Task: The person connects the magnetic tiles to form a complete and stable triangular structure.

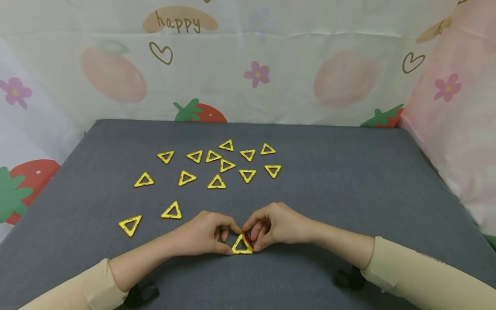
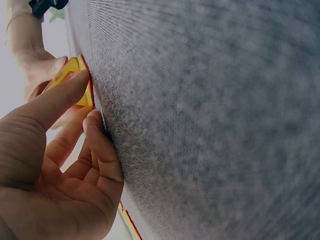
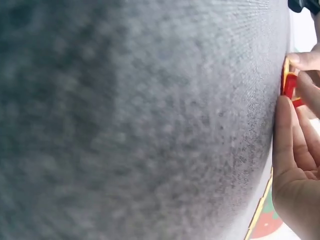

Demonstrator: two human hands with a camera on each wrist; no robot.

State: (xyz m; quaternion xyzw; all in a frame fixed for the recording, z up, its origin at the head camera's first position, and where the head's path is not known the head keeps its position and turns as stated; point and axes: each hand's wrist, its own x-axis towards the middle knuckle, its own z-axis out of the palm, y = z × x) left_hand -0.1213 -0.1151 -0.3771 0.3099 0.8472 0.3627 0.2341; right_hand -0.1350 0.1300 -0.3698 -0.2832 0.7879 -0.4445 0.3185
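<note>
A yellow triangular magnetic tile (image 1: 242,252) with an open centre lies on the dark cloth near the front. My left hand (image 1: 205,234) grips it between thumb and fingers at its left side and top corner. Along its right side a second triangular tile (image 3: 290,86) stands tilted up, its red face toward the right. My right hand (image 1: 277,226) pinches that second tile. In the left wrist view the second tile's yellow face (image 2: 65,74) shows, partly hidden behind my left thumb. The two tiles meet along one edge; whether they are joined I cannot tell.
Several loose yellow triangular tiles (image 1: 216,187) lie flat and scattered toward the back middle of the dark grey table (image 1: 348,181). Two more, a nearer tile (image 1: 172,215) and a far-left tile (image 1: 124,225), lie beside my left forearm. A printed cloth (image 1: 290,56) hangs behind the table.
</note>
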